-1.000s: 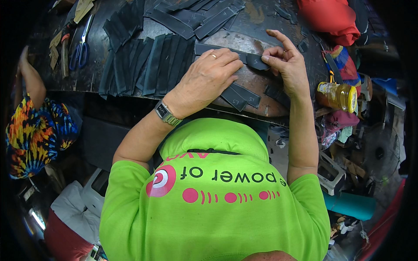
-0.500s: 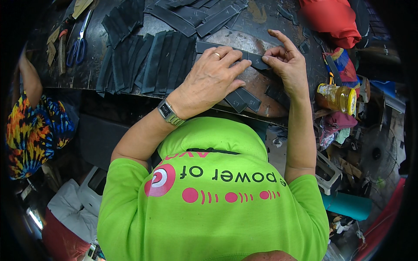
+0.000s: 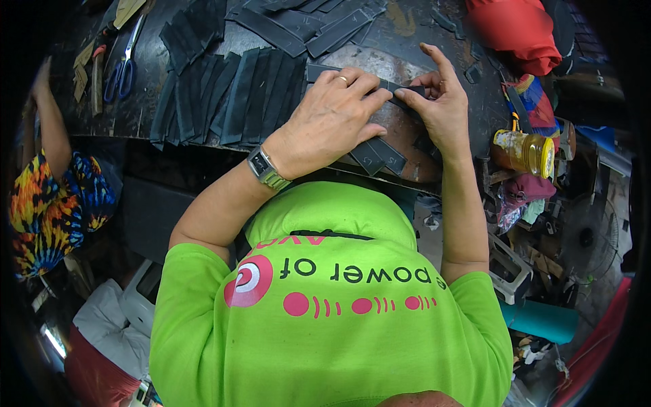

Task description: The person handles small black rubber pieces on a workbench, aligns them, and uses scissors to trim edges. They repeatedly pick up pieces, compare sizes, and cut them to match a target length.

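- Here's the dark strip [image 3: 313, 72], narrow, straight-edged, running roughly nine to three o'clock!
- Up near half past twelve, its middle's hidden.

Recognizable as a cluttered workshop from a dark, worn tabletop [image 3: 415, 39] spread with many black strips [image 3: 252, 95], some bearing pale handwritten marks; from scissors [image 3: 122, 80] and a wooden-handled tool [image 3: 97, 80] lying toward its left end; from a fan [image 3: 587, 234], a teal roll [image 3: 540, 321] and scraps [image 3: 532, 353] crowded at lower right; also from a second person [image 3: 57, 207] at far left.
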`<state>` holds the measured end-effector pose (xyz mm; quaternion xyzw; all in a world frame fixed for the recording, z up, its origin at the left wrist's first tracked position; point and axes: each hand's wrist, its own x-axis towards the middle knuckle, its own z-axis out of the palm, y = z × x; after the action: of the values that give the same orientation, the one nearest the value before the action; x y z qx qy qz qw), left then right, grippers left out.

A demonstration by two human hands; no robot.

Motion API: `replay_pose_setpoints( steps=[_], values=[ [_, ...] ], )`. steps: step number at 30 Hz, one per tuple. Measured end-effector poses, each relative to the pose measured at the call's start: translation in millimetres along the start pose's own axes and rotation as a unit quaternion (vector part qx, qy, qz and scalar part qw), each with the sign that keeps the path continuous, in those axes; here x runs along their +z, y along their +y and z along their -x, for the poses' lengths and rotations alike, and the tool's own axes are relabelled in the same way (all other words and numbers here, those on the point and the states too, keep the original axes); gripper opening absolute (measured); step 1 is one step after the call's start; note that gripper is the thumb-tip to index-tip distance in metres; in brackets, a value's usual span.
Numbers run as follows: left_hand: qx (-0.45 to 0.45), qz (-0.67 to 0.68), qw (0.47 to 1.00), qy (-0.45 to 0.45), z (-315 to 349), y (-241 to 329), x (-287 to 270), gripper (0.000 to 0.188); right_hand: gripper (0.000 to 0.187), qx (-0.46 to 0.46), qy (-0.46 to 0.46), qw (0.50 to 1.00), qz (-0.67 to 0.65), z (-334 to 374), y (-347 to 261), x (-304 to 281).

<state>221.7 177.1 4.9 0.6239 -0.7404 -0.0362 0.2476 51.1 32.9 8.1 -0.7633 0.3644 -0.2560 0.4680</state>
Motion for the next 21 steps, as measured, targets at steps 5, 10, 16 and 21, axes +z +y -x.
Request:
replay_pose_setpoints(
  steps=[5,10,16,21],
  values=[
    [0.0,0.003,1.0,-0.001,0,1,0,0.053,0.085,-0.012,0.027,0.999,0.038,3,-2,6],
    [0.0,0.0,1.0,0.004,2,3,1,0.054,0.086,-0.015,0.031,0.998,0.046,3,-3,7],
    [-0.002,0.01,1.0,-0.001,2,4,1,0.053,0.091,-0.019,0.056,0.998,0.025,2,-2,11],
    [-0.006,0.017,1.0,-0.001,1,5,0,0.052,0.094,-0.024,0.071,0.997,0.021,3,0,15]
  ],
)
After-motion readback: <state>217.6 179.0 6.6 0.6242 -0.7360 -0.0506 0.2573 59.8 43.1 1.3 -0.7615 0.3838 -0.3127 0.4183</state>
